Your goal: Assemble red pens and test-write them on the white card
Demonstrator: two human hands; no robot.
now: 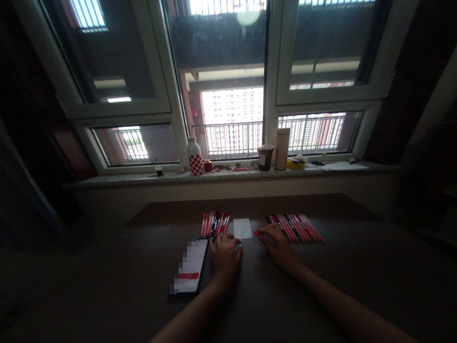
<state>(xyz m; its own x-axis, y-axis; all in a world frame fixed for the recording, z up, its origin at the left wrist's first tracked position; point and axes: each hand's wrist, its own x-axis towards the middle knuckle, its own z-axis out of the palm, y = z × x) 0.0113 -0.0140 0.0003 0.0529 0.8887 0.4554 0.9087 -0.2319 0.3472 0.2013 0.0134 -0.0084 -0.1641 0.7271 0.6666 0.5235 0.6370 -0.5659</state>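
A slim pale stick (242,238) is in the fingers of my left hand (225,262); its kind is too small to make out. The stick's tip reaches over the lower edge of a white card (242,228) lying on the table. My right hand (279,247) is closed at the fingertips on a small red piece (256,233), just right of the card. Beyond my left hand lies a row of red, pink and black pens (215,224). A larger row of similar pens (296,227) lies beside my right hand.
A phone (191,269) with its screen lit lies on the dark table (271,305), left of my left hand. Along the windowsill (228,176) stand a checkered bottle (195,157), a drink cup (265,157), a tall cylinder (282,148) and a yellow tape roll (296,164).
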